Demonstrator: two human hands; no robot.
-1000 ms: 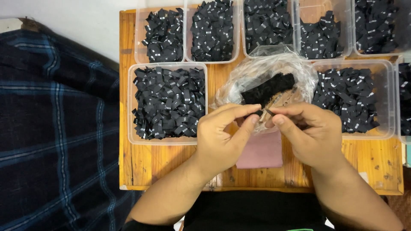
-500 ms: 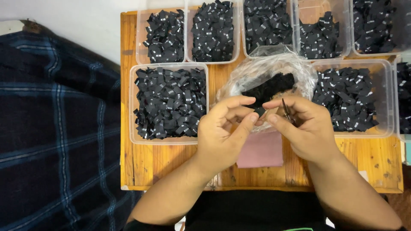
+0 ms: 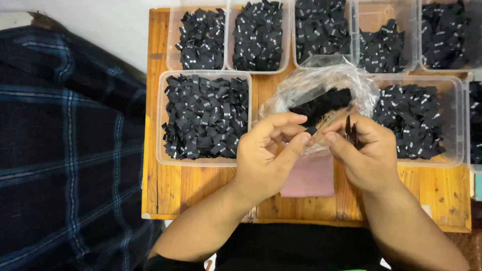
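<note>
My left hand (image 3: 263,158) and my right hand (image 3: 369,155) meet fingertip to fingertip over the wooden table (image 3: 165,185). Between their thumbs and forefingers they pinch a small black fabric label (image 3: 311,131). My right hand also holds a small dark pair of snips (image 3: 349,131), blades pointing up past the knuckles. Just behind the fingers lies a clear plastic bag (image 3: 301,90) with a bundle of black labels (image 3: 321,103) inside. A pink cloth pad (image 3: 309,175) lies on the table under the hands.
Clear plastic tubs heaped with black labels ring the hands: one at the left (image 3: 161,125), one at the right (image 3: 454,125), several along the back (image 3: 228,35). A dark plaid cloth (image 3: 65,150) covers the area left of the table.
Both hands have risen slightly toward the bag. The fingertips have drawn together on the label, and the snips have shifted upright in my right hand.
</note>
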